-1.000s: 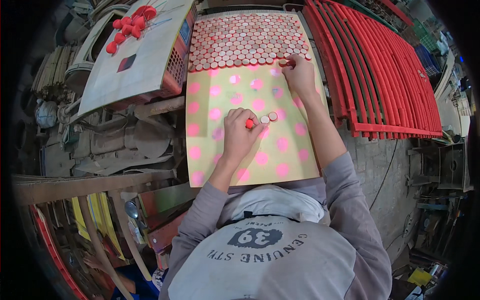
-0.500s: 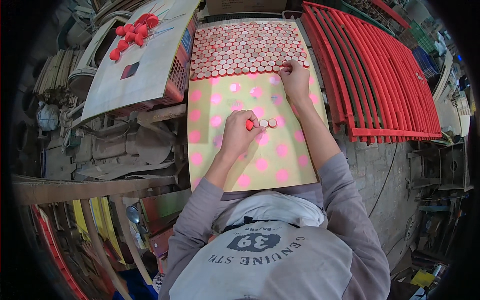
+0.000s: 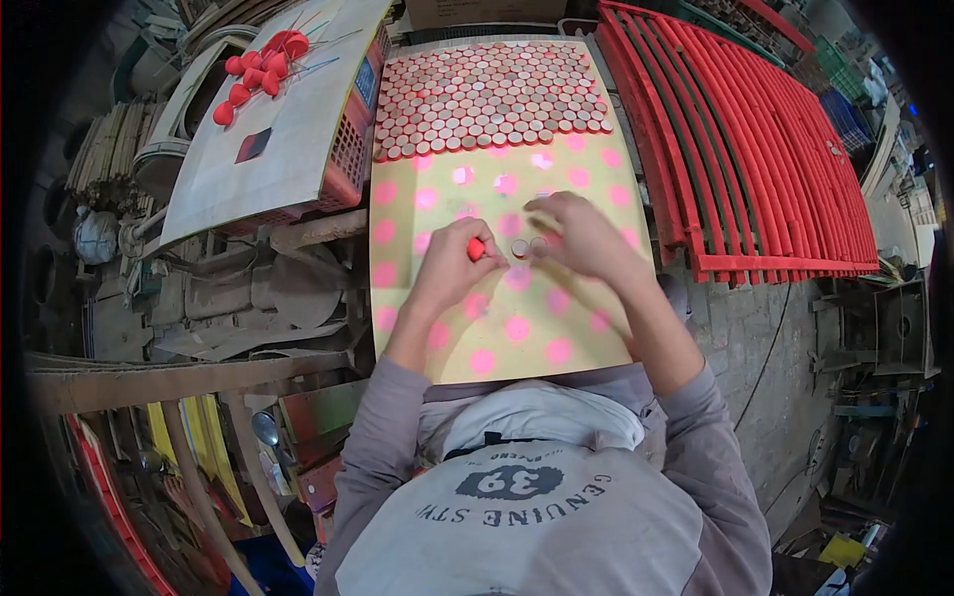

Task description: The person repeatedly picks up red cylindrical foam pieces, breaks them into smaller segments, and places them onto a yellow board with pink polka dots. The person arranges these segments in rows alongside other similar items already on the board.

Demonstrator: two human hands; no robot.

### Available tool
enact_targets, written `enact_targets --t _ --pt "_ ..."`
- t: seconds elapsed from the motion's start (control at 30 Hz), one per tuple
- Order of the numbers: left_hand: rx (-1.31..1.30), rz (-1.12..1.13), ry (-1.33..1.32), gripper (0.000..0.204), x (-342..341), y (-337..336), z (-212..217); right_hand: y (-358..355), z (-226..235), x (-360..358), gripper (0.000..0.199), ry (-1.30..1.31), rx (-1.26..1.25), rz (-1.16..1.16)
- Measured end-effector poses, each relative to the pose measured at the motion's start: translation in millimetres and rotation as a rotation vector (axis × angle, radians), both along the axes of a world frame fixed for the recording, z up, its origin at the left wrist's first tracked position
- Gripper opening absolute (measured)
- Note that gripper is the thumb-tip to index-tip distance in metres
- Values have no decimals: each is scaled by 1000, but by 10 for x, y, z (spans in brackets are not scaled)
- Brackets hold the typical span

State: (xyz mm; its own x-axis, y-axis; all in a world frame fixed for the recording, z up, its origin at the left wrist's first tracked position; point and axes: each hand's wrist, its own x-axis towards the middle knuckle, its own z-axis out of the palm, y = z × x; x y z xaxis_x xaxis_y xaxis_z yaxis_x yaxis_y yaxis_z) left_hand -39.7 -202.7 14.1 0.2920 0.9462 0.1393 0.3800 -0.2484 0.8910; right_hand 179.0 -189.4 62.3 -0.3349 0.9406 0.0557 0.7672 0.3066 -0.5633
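Note:
Over the middle of a yellow board (image 3: 447, 348) with pink dots, my left hand (image 3: 452, 263) is closed around a small rounded red piece (image 3: 476, 249). Two small round discs (image 3: 521, 248) with pale tops lie on the board just right of its fingertips. My right hand (image 3: 581, 236) hovers beside and partly over those discs; motion smears its fingers, so its hold cannot be made out. Across the board's far part, many red-edged discs (image 3: 487, 94) stand packed in close rows.
A pale panel (image 3: 214, 184) at the left bears several red rounded pieces (image 3: 263, 70) on thin sticks and a dark-and-red square (image 3: 253, 145). Beneath it is a red crate (image 3: 348, 159). At the right stands a rack of red slats (image 3: 755, 149). A wooden rail (image 3: 189, 377) runs at the lower left.
My right hand has come back from the near right edge of the disc rows to the two loose discs. My left hand has shifted slightly left, still gripping the red piece.

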Motion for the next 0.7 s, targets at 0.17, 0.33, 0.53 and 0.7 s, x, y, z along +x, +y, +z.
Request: enact_targets --t 0.17,0.33,0.53,0.7 --pt "15 13 51 25 -124 107 92 -367 -209 -187 26 -137 291 122" --pt "-64 -9 -5 24 -192 118 48 -155 -306 -101 20 -59 144 108" --pt "-118 -8 -35 25 -156 166 -39 953 -265 351 28 -49 270 -356" --pt "-172 -21 -55 26 -207 148 -25 1124 -273 290 34 -14 257 -414"
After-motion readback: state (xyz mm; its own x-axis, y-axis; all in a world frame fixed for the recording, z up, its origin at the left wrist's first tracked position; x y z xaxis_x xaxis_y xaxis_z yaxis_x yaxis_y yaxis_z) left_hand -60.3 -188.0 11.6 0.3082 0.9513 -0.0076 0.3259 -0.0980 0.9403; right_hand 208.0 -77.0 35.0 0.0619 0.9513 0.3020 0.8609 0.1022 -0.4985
